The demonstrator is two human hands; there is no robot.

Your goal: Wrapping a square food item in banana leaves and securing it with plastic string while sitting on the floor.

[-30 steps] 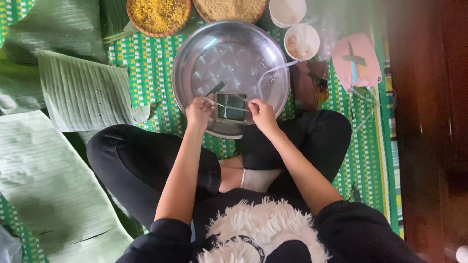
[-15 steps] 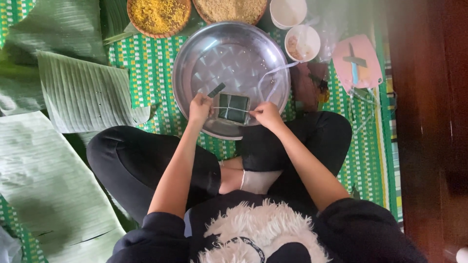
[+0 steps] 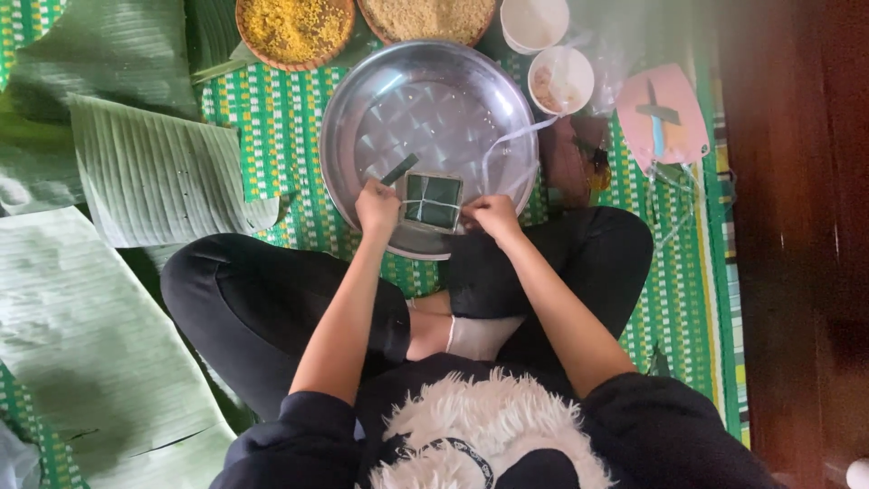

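Since a second ago both hands have drawn in tighter against the small square leaf-wrapped parcel (image 3: 433, 201), which sits in the near part of the round metal tray (image 3: 362, 109). My left hand (image 3: 378, 205) is closed, pinching the pale string (image 3: 424, 203) at the parcel's left edge. My right hand (image 3: 491, 215) is curled shut on the string at its right edge. Banana leaves (image 3: 154, 172) lie on the mat to my left.

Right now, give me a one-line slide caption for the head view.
Both hands, left hand and right hand, tie string around a square leaf-wrapped parcel in a metal tray.
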